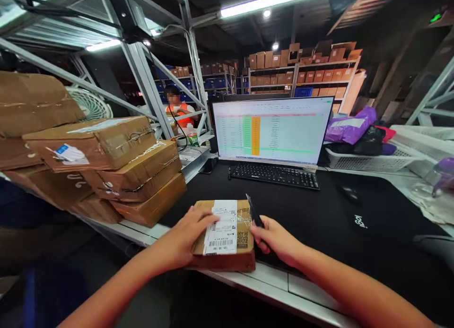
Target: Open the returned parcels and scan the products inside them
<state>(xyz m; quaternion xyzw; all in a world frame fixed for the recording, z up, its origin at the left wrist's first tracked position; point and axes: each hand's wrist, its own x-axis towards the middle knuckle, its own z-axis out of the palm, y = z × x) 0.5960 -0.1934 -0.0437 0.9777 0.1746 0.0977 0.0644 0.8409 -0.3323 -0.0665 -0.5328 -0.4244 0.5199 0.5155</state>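
A small brown cardboard box [246, 262] with a white shipping label [222, 233] and a printed QR code lies at the front edge of the desk. My left hand [193, 231] grips its left side, with one digit reaching over the top onto the label. In my right hand [271, 236] is a black utility knife [254, 212], its blade pointing up and away from me. The knife is at the box's right edge, beside crinkled clear tape; whether the blade touches the box I cannot tell.
Behind the box stand a keyboard [275, 175] and a monitor [273, 129] showing a spreadsheet. Stacked cardboard boxes [138, 172] crowd the left. To the right are a mouse [349, 193] and a white basket [369, 161] of wrapped parcels. A person [182, 110] in an orange vest is beyond the frame posts.
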